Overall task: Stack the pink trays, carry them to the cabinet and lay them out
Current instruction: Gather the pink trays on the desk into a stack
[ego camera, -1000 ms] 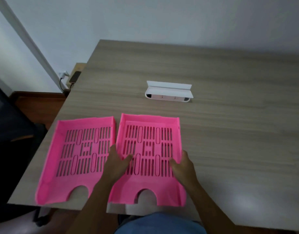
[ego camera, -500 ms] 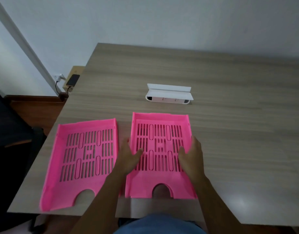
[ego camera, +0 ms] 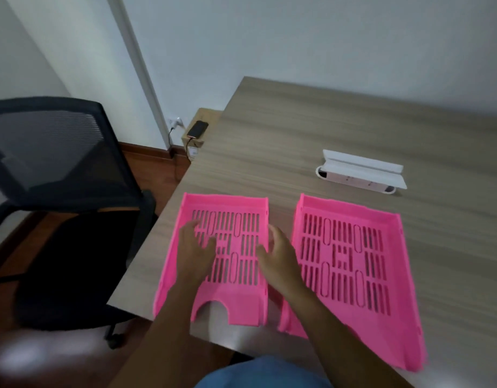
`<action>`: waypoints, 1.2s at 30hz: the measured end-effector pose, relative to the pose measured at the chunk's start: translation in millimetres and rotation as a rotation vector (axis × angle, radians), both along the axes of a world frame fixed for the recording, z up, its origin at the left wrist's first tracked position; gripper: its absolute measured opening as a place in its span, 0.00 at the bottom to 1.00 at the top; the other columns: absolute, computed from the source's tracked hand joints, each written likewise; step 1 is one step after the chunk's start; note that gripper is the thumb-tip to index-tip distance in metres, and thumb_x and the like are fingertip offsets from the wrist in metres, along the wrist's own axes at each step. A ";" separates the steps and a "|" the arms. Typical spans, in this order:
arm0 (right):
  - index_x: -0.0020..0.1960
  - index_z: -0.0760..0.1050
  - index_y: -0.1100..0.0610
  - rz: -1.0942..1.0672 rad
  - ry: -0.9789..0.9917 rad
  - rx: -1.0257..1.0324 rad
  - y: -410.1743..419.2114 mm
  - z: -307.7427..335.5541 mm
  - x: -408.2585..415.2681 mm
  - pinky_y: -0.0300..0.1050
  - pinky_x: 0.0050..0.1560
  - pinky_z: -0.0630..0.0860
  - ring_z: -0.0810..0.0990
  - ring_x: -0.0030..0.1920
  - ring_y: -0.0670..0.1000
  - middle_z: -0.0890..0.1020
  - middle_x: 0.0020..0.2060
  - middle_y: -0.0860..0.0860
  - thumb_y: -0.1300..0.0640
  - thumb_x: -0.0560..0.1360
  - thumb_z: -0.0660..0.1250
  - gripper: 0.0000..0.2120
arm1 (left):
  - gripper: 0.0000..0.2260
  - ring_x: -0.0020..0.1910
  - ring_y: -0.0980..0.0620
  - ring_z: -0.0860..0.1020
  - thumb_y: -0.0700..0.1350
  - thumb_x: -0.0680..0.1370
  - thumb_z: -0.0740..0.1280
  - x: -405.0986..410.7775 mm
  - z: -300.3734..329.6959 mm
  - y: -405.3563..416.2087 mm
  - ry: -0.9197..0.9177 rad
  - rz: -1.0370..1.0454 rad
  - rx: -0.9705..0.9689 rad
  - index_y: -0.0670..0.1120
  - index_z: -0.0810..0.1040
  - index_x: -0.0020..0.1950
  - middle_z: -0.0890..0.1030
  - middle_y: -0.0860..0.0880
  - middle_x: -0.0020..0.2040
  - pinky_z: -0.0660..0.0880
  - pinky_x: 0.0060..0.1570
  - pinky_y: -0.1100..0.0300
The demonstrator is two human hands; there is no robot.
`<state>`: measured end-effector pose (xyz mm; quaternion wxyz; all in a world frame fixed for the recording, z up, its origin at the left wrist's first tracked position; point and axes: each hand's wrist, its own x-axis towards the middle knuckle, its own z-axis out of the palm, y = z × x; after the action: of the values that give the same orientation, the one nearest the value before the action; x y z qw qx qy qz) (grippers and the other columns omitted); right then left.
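Note:
Two slotted pink trays lie flat and side by side near the front edge of the wooden table (ego camera: 297,130), a narrow gap between them. Both my hands are at the left pink tray (ego camera: 236,294). My left hand (ego camera: 195,249) rests with spread fingers on its floor by the left wall. My right hand (ego camera: 279,257) is at its right wall, fingers apart, partly over the gap. Neither hand has closed around the tray. The right pink tray (ego camera: 345,205) lies untouched, and my right forearm crosses its near left corner.
A white box-like device (ego camera: 362,175) sits on the table behind the right tray. A black mesh office chair (ego camera: 59,163) stands close to the table's left edge. A phone (ego camera: 197,129) charges on a cardboard box by the wall.
Both hands let go of the right tray after sliding it a little right and forward, then moved over to the left tray. The view swung left, bringing the chair in.

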<state>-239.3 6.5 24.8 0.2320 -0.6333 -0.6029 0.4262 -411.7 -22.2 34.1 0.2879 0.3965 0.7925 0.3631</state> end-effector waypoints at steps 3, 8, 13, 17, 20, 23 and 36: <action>0.77 0.57 0.57 0.025 -0.065 -0.160 17.3 -78.5 -16.3 0.60 0.67 0.73 0.73 0.70 0.62 0.72 0.72 0.58 0.44 0.65 0.62 0.43 | 0.29 0.65 0.40 0.72 0.41 0.75 0.67 -32.7 -17.1 -16.1 -0.013 0.050 -0.161 0.37 0.63 0.73 0.67 0.38 0.70 0.72 0.63 0.46; 0.78 0.49 0.65 -0.036 -0.070 -0.358 -1.7 -60.7 -29.7 0.53 0.60 0.78 0.78 0.63 0.62 0.72 0.71 0.64 0.51 0.70 0.66 0.44 | 0.29 0.58 0.37 0.78 0.47 0.71 0.68 -65.0 -37.7 -28.3 -0.060 0.045 -0.306 0.38 0.67 0.69 0.74 0.39 0.61 0.78 0.55 0.40; 0.68 0.68 0.55 0.013 0.010 -0.075 -12.6 -9.7 -33.7 0.35 0.44 0.74 0.82 0.54 0.52 0.82 0.58 0.51 0.60 0.76 0.65 0.21 | 0.24 0.49 0.42 0.78 0.46 0.75 0.71 -78.0 -5.8 -28.6 0.011 0.194 -0.202 0.39 0.73 0.68 0.73 0.39 0.59 0.77 0.50 0.48; 0.76 0.59 0.57 0.009 0.111 0.044 -16.3 38.8 -5.8 0.36 0.58 0.66 0.73 0.60 0.45 0.72 0.61 0.44 0.59 0.80 0.63 0.26 | 0.23 0.54 0.42 0.79 0.45 0.73 0.73 -69.7 25.9 -12.2 -0.087 0.166 -0.001 0.41 0.72 0.64 0.76 0.40 0.60 0.79 0.52 0.45; 0.76 0.61 0.56 -0.090 0.184 0.044 -17.0 57.2 34.6 0.43 0.63 0.70 0.76 0.64 0.49 0.74 0.68 0.50 0.57 0.80 0.64 0.26 | 0.17 0.51 0.45 0.77 0.41 0.76 0.70 -39.7 53.0 3.4 -0.151 0.068 0.047 0.45 0.66 0.60 0.76 0.45 0.55 0.72 0.46 0.53; 0.71 0.68 0.54 -0.206 0.312 0.035 -19.3 69.5 75.9 0.43 0.54 0.77 0.80 0.52 0.40 0.81 0.60 0.48 0.60 0.80 0.64 0.20 | 0.16 0.50 0.42 0.79 0.42 0.76 0.69 -2.7 74.0 21.0 -0.130 -0.060 0.091 0.47 0.64 0.57 0.78 0.44 0.54 0.74 0.47 0.49; 0.55 0.80 0.45 -0.392 0.204 0.116 -12.9 85.0 261.8 0.51 0.53 0.81 0.86 0.47 0.47 0.86 0.48 0.45 0.67 0.78 0.62 0.19 | 0.16 0.46 0.42 0.80 0.46 0.76 0.69 156.3 66.9 35.2 -0.105 -0.293 -0.089 0.42 0.65 0.56 0.80 0.42 0.50 0.78 0.50 0.47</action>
<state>22.5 -6.3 109.8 0.4063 -0.6776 -0.4651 0.3993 -255.4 13.0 100.9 0.3960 0.4754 0.7253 0.3019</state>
